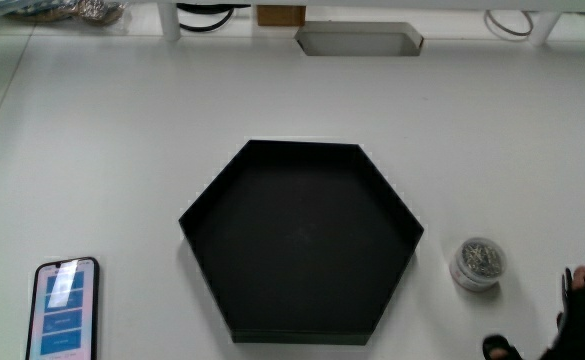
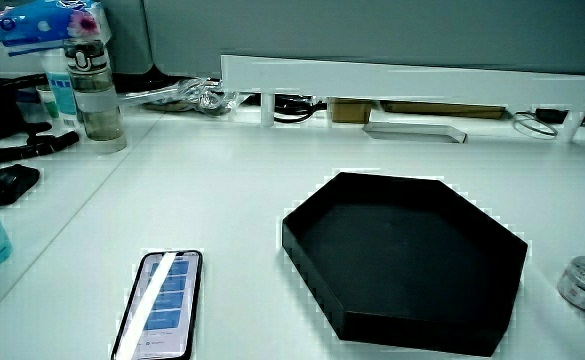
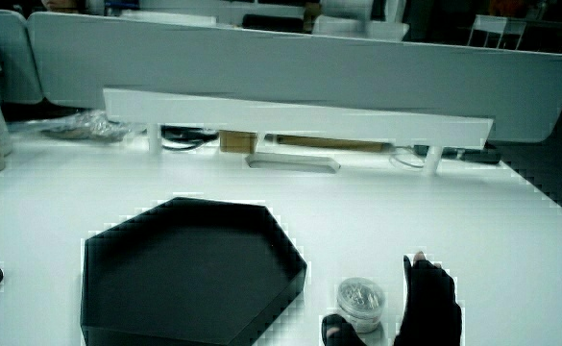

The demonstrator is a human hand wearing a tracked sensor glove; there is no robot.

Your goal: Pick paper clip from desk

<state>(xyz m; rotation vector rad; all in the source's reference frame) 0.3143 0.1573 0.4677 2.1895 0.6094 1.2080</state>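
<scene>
Clips, seemingly, fill small jar (image 1: 477,263) beside hexagonal tray (image 1: 212,200); hand (image 3: 428,300) nearby.

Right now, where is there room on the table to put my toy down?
Bare white table lies between the black hexagonal tray and the smartphone, and farther from you than the tray. It is crowded beside the small round jar of paper clips, where the gloved hand is.

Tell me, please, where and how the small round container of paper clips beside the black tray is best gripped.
Grip the container around its round side wall, coming down from above: it stands upright and low, apart from the hexagonal tray, with bare table around it. The hand waits beside it.
</scene>
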